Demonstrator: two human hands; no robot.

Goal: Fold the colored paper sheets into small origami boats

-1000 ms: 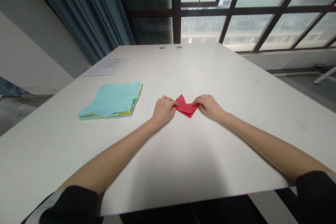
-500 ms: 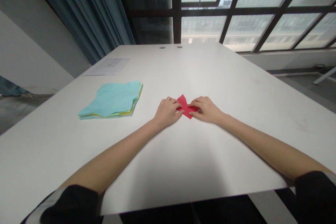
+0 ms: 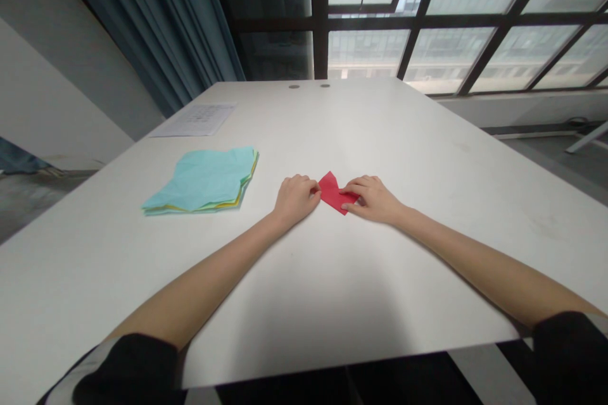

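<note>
A small folded piece of red paper lies on the white table between my hands. My left hand pinches its left edge, thumb and fingertips pressed together there. On the other side, my right hand grips the paper's right part between thumb and fingers, covering that end. The upper point of the paper sticks up between the two hands, and its lower corner points toward me.
A stack of square coloured paper, light blue on top with green and yellow edges below, lies to the left. Farther back is a printed sheet. The white table reaches toward the windows, and a blue curtain hangs at the back left.
My left hand has slid a little left, from over the red paper to its left edge, uncovering more of it. The right hand and the paper stay nearly in place.
</note>
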